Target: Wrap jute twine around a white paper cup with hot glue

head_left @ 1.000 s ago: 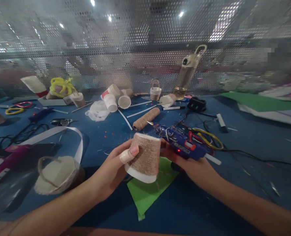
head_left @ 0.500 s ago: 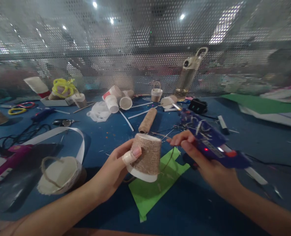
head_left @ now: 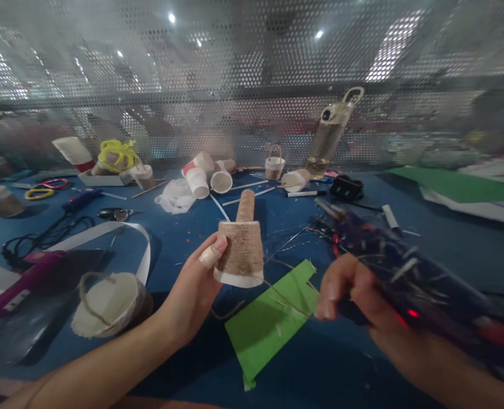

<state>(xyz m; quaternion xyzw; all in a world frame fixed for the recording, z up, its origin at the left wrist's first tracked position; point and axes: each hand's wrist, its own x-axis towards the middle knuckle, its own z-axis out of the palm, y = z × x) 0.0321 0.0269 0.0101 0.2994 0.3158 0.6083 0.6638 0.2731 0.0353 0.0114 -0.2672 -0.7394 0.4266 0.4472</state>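
Blue worktop (head_left: 311, 369) under both my hands. Right hand (head_left: 358, 301) wrapped round blurred glue gun (head_left: 409, 272). Green paper (head_left: 269, 318) between hands. Left hand (head_left: 192, 289) pinches twine-wrapped cup (head_left: 240, 255), upside down, raised off worktop. Twine spool (head_left: 245, 205) just behind cup.

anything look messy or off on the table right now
Yes. Thin glue strings trail across the blue table between the twine-wrapped cup in the left hand and the glue gun in the right hand. Several paper cups lie tipped over near the back.
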